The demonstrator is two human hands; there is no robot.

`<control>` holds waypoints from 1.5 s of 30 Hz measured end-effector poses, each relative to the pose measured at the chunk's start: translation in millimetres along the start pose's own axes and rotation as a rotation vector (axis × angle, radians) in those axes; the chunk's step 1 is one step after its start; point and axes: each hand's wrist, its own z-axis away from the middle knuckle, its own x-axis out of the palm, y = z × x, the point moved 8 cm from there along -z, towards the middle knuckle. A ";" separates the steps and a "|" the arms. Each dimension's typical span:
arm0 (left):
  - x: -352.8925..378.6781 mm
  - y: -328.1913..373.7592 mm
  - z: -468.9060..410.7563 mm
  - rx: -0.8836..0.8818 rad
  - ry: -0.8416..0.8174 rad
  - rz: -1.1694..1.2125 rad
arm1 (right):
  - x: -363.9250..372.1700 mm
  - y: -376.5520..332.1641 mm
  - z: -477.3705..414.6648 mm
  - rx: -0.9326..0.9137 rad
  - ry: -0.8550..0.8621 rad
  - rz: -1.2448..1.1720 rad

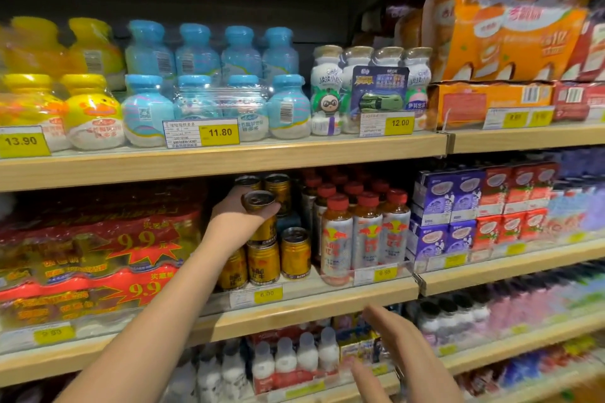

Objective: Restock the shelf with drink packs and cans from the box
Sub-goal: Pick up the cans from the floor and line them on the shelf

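Middle shelf spanning the view, wooden front edge, price tags along it. At its left, shrink-wrapped red packs stacked 2 high; at its centre, a cluster of gold cans; just right of those, red-capped bottles standing in rows. Box not in view.

Left arm reaching up and forward from lower left, ending at the can cluster. Left hand closed around 1 gold can, fingers wrapped on its body, top rim showing above the thumb side. Can tilted, long axis leaning toward the camera rather than upright, held at the level of the second tier, above the 3 front cans standing on the shelf. More cans stacked just behind it, near the underside of the shelf above.

Right hand lower and to the right, below the middle shelf edge, open, fingers spread, holding nothing, well apart from the cans.

Deciding relation: held can directly over the front row, slightly left of the free-topped can. Likely next: righting the axis to vertical, then setting down on a can top. Left hand clearly nearer; right free to steady the stack.
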 end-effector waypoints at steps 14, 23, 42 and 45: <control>1.8 0.4 12.5 -0.075 -0.029 -0.077 | -36.3 -30.8 -37.3 -0.176 0.231 -0.063; -11.7 43.5 73.9 0.142 0.114 -0.250 | -57.5 -28.9 -21.2 -0.221 0.214 -0.166; 169.1 -21.2 369.3 0.181 -0.315 0.083 | 2.6 203.9 198.2 0.263 0.021 -0.181; 205.8 -70.2 408.0 0.056 -0.408 0.147 | 23.0 232.4 233.3 0.358 0.030 -0.117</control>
